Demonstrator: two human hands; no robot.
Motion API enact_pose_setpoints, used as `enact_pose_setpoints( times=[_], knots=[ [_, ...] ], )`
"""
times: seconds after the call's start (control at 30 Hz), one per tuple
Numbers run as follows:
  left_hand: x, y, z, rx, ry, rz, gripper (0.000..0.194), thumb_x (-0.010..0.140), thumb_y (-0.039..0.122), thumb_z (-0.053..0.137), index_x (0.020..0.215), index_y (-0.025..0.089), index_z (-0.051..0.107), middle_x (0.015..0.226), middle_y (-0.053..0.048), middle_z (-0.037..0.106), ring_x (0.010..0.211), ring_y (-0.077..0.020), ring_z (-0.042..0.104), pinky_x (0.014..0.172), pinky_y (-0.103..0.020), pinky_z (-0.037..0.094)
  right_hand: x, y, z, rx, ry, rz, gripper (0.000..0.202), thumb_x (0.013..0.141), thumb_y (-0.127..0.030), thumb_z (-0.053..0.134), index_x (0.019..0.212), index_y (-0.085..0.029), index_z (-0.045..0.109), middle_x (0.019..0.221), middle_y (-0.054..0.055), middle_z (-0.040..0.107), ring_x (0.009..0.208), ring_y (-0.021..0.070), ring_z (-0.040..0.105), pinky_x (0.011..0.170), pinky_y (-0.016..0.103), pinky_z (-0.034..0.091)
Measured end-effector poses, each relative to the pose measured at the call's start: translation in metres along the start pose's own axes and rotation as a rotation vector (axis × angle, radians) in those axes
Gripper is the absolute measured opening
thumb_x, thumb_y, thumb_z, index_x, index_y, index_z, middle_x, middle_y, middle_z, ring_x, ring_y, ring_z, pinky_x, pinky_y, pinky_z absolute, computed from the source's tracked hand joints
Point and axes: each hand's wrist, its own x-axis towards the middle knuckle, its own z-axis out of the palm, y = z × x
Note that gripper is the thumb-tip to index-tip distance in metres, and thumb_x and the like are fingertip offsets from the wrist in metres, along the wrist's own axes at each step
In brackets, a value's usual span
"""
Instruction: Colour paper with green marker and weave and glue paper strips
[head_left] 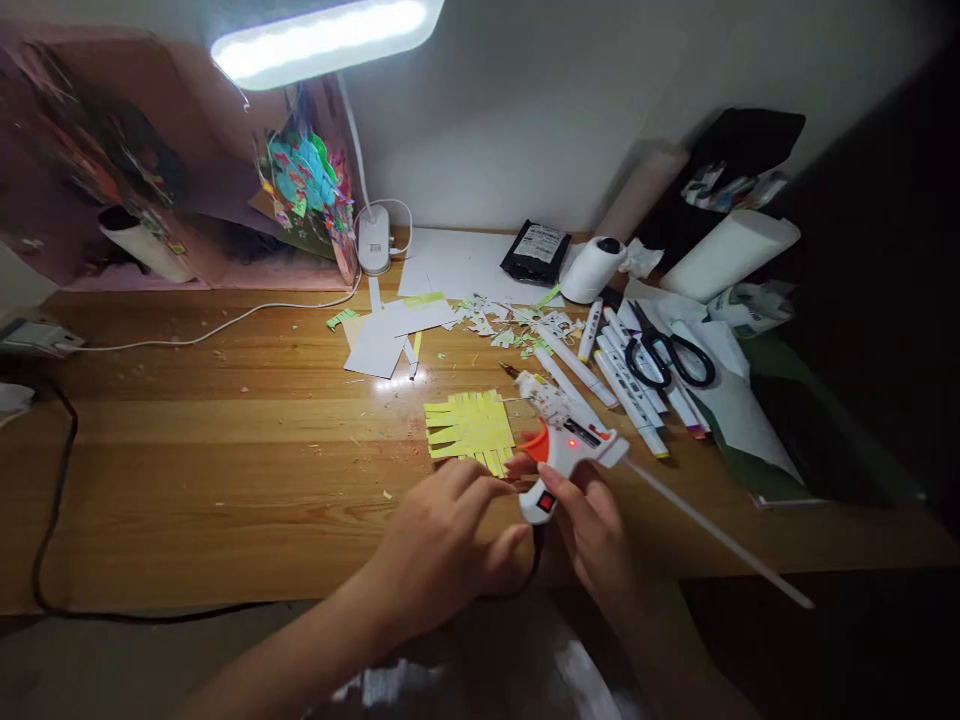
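My right hand [592, 525] is closed around the handle of a white and orange hot glue gun [570, 440], whose red light is lit. A long translucent glue stick [720, 525] sticks out of its back, and the nozzle points up and left. My left hand [446, 525] is at the lower left of the gun, thumb apart from the fingers, its fingertips near the handle; nothing shows in it. Just beyond my left fingers lies a woven mat of yellow paper strips [472, 425] with loose ends on its left and front sides. The handle hides part of its lower right corner.
Markers [630, 390] and black scissors [667, 360] lie at the right. Behind the mat are paper scraps [517, 320] and white paper pieces [382, 340]. A lit lamp [330, 40] hangs above. A black cable [56, 500] runs along the left and front table edge.
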Motion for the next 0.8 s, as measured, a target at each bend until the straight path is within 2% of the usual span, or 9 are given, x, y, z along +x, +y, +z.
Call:
enact_pose_setpoints(
  times=[0.13,0.27,0.4,0.57,0.67,0.8],
  knots=[
    [0.01,-0.038,-0.019,0.098,-0.087,-0.028,0.025,0.084,0.031,0.06,0.103,0.017,0.055,0.1,-0.008,0.059,0.09,-0.0212,0.057,0.076,-0.035,0.048,-0.008,0.003,-0.015,-0.127,0.131,-0.047,0.031,0.077,-0.039,0.062,0.099,-0.018,0.062,0.07,0.001,0.067,0.062,0.0151,0.059,0.061,0.026,0.045],
    [0.028,-0.062,-0.023,0.133,-0.177,-0.008,0.026,0.08,0.033,0.065,0.097,0.015,0.058,0.097,-0.008,0.06,0.087,-0.0207,0.057,0.073,-0.033,0.047,-0.024,-0.004,-0.014,-0.268,0.127,0.074,0.037,0.073,-0.043,0.063,0.099,-0.016,0.061,0.058,0.0,0.064,0.051,0.0146,0.055,0.049,0.024,0.042],
    [0.036,-0.068,-0.022,0.077,-0.179,0.035,0.013,0.087,0.028,0.056,0.088,0.015,0.061,0.09,-0.006,0.061,0.082,-0.017,0.057,0.072,-0.029,0.045,-0.036,-0.009,-0.016,-0.358,0.058,0.15,0.037,0.075,-0.046,0.059,0.093,-0.014,0.063,0.054,0.002,0.064,0.052,0.0155,0.056,0.051,0.024,0.044],
    [0.035,-0.074,-0.019,0.02,-0.091,0.002,0.011,0.089,0.019,0.052,0.083,0.016,0.06,0.079,-0.001,0.062,0.068,-0.0115,0.054,0.062,-0.022,0.041,-0.044,-0.012,-0.026,-0.4,-0.029,0.264,0.037,0.079,-0.047,0.052,0.094,-0.014,0.061,0.057,0.002,0.064,0.05,0.0135,0.051,0.05,0.024,0.041],
    [0.036,-0.079,-0.016,0.026,-0.053,-0.035,0.011,0.089,0.018,0.052,0.082,0.016,0.06,0.07,0.001,0.06,0.059,-0.0098,0.05,0.056,-0.021,0.037,-0.045,-0.014,-0.026,-0.452,-0.083,0.278,0.035,0.08,-0.046,0.05,0.091,-0.014,0.061,0.06,0.003,0.064,0.052,0.0132,0.049,0.052,0.025,0.04],
    [0.037,-0.082,-0.013,0.03,-0.043,-0.04,0.011,0.088,0.018,0.051,0.083,0.015,0.06,0.069,0.001,0.059,0.057,-0.0095,0.048,0.056,-0.021,0.035,-0.04,-0.017,-0.022,-0.446,-0.159,0.284,0.035,0.083,-0.047,0.046,0.087,-0.015,0.059,0.06,0.003,0.064,0.053,0.0136,0.05,0.055,0.026,0.04]
  ],
)
